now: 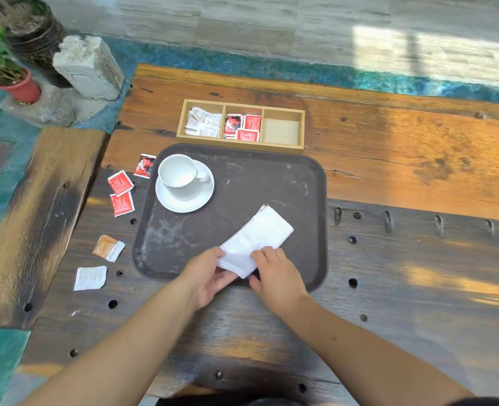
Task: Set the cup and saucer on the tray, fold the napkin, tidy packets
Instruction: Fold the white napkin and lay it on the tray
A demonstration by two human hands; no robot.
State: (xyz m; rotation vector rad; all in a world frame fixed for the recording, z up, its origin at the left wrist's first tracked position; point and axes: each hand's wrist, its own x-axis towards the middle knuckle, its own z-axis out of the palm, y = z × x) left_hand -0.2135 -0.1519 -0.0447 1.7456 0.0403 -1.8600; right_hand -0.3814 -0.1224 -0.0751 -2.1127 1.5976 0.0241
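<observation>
A dark brown tray (271,183) lies on the wooden table. In its far left corner a white cup (178,174) stands on a white saucer (184,200). A folded white napkin (257,235) lies slanted across the tray's near part. My left hand (207,273) and my right hand (274,273) both pinch the napkin's near end at the tray's front rim. Left of the tray, loose packets lie on the table: three red ones (121,183), an orange one (107,247) and a white one (90,277).
Behind the tray stands a wooden box (301,130) with three compartments: white packets left, red packets middle, right one bare. A stone block (88,67) and potted plants (17,80) are at the far left. The table has several round holes.
</observation>
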